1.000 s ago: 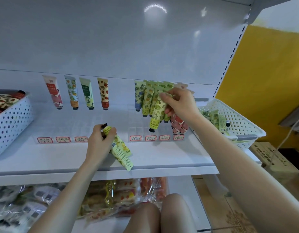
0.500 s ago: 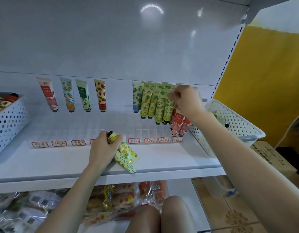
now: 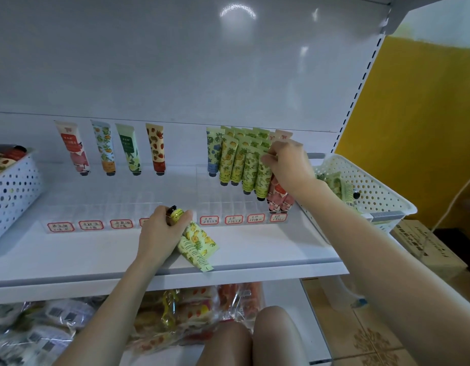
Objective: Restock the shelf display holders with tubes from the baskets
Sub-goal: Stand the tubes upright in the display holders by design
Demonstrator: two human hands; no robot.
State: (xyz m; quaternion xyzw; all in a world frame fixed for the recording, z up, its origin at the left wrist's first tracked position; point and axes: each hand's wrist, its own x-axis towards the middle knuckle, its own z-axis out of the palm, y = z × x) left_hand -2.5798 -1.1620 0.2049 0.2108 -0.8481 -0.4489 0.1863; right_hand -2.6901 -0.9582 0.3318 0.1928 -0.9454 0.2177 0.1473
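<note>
– Tubes in both hands at this instant! The left hand [image 3: 162, 228] has its fingers wrapped round a bundle of soft yellow fruit-print plastic tubes [image 3: 199, 244]. The black caps are up by the thumb and the flat crimped tails fan out toward the front edge of the white metal shelf [image 3: 255, 252]. Whether the tails touch it, I can't tell.
– And the right hand [image 3: 286, 167]?
– Up at the clear plastic slotted display holder [image 3: 228, 202], fingertips closed in a pinch on the crimped top edge of a slim green fruit-print tube [image 3: 263, 178]. That one stands cap-down at the front of its row, touching the green ones behind.
– How do these handle, do you reckon?
– Light, I'd say, and squashy in the middle. The crimped end looks the stiffest bit, so that pinch is the sensible hold for steering a cap into a slot. Squeeze the belly and it could bulge or twist off line.
– Slippery?
– Glossy print, so probably a little. The bundle is the risk: several smooth tubes in one fist could slide past each other.
– More stock about?
– Green tubes lie in the white perforated plastic basket [image 3: 374, 186] just beside the holder on the right. The rows behind the red-bordered price labels [image 3: 91, 225] on the left show one tube apiece, with open slots in front.
– Next pick?
– My guess is one yellow tube drawn from the bundle by its tail, cap leading.
</note>
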